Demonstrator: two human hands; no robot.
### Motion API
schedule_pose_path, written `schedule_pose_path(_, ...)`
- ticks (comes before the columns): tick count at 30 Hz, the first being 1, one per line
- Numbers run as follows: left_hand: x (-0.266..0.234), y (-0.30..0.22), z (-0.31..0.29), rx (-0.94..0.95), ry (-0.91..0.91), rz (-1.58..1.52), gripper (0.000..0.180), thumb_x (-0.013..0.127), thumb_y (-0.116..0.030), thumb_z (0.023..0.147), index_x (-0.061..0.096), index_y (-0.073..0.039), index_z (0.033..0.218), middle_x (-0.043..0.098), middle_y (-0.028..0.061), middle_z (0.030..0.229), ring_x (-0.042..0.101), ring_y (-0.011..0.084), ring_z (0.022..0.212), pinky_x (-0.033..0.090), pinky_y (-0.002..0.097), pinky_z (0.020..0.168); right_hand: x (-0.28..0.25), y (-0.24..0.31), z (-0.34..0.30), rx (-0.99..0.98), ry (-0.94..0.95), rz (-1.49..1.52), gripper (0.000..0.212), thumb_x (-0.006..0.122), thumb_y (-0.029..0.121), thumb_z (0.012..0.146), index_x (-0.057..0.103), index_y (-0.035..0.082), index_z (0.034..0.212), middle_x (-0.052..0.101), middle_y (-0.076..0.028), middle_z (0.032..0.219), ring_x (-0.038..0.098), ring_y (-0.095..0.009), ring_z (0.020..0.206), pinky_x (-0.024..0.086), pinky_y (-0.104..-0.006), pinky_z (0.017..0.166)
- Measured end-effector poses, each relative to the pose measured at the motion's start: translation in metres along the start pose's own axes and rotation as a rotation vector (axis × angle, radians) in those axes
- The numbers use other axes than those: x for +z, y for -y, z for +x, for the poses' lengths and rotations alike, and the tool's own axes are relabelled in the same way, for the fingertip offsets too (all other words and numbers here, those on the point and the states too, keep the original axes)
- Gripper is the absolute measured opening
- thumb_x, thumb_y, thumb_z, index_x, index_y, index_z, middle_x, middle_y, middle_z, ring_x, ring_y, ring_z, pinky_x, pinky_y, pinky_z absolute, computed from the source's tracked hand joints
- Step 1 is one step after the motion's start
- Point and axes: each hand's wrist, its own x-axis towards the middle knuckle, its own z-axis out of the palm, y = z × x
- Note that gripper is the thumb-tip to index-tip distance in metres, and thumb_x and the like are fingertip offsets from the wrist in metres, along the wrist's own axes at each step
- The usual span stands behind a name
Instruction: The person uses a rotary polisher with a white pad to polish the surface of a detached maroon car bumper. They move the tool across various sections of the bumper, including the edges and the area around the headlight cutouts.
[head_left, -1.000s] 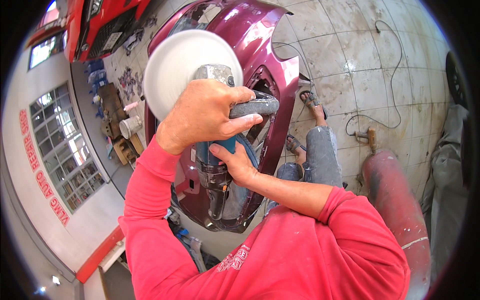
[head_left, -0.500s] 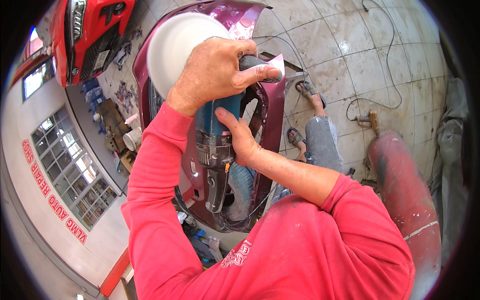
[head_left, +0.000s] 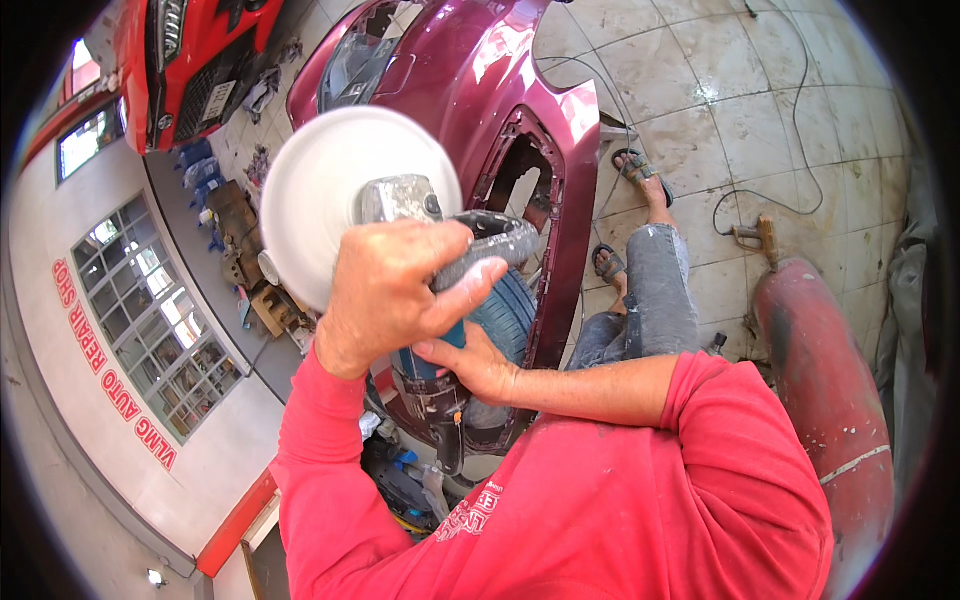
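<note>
A rotary polisher with a blue and black body is in both my hands. Its round white pad looks smeared, as if spinning. My left hand wraps round the dark loop handle beside the polisher's head. Lower down, my right hand grips the blue body, thumb on top, its fingers partly hidden. Beneath the tool lies a glossy maroon car bumper with an opening in its side. From this angle I cannot tell whether the pad touches it.
A tyre shows under the bumper. A red car stands at the far left, near clutter along the wall. At right are a red cylinder, a cable on the tiles and a wooden-handled tool. My sandalled feet are beside the bumper.
Both hands have drawn the polisher nearer to me, away from the bumper's far part. More of the bumper and its side opening now shows. The grips look the same.
</note>
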Motion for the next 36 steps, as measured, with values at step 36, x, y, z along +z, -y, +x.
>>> schedule_pose_path(36,0.026,-0.006,0.000,0.026,0.129,0.114,0.031,0.081,-0.036,0.090,0.071,-0.007,0.085,0.063,0.0143,0.066,0.066,0.0374,0.063,0.050,0.0469,0.058,-0.020,-0.036,0.011,-0.017,0.011,0.308,0.071,0.079,0.043,0.094,0.052,0.004,0.147,0.066,-0.008,0.129,0.065,-0.019,0.117,0.053,-0.0391,0.100)
